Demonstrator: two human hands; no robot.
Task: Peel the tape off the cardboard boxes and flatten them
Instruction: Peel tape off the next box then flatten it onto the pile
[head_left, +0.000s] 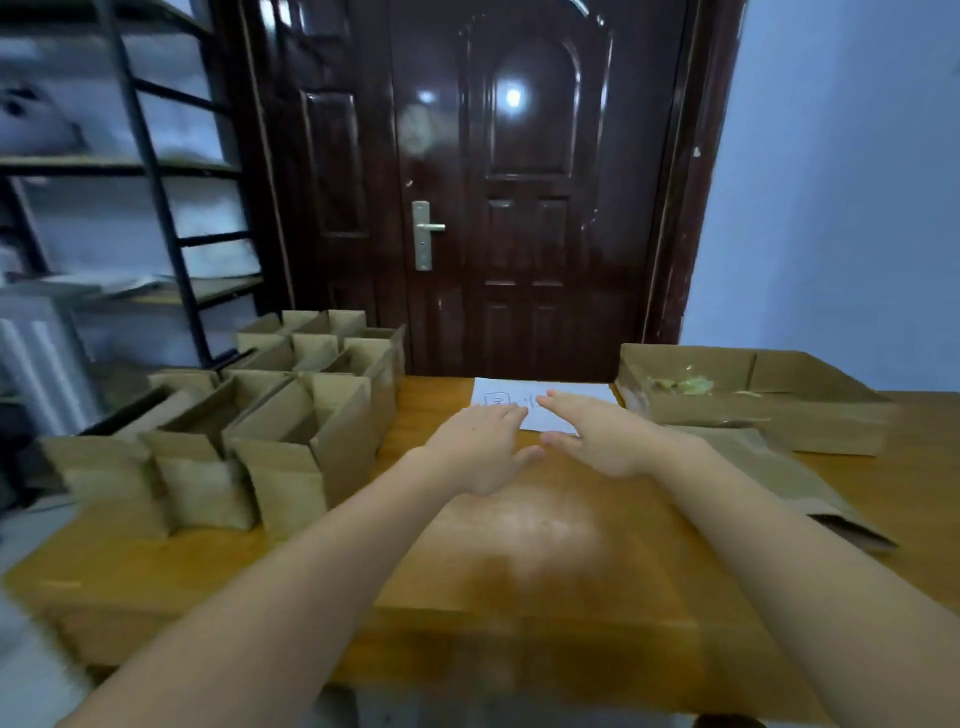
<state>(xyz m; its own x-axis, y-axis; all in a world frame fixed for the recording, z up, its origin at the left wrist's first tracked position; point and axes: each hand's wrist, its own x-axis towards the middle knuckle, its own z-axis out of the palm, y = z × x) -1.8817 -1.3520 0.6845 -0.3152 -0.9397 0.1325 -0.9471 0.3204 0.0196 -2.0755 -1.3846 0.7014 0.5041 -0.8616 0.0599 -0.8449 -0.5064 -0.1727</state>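
Leftward, cardboard boxes (291, 415) stand beside left hand (480, 449).

We see a dark brown door (519, 182) with a brass handle (427, 235) at top centre, black metal shelves (150, 171) at upper left, a white paper (550, 402) on the wooden table (519, 545).

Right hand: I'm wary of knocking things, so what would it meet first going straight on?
Likely the white paper sheet on the table: the right hand already points over it, though its height above is unclear.
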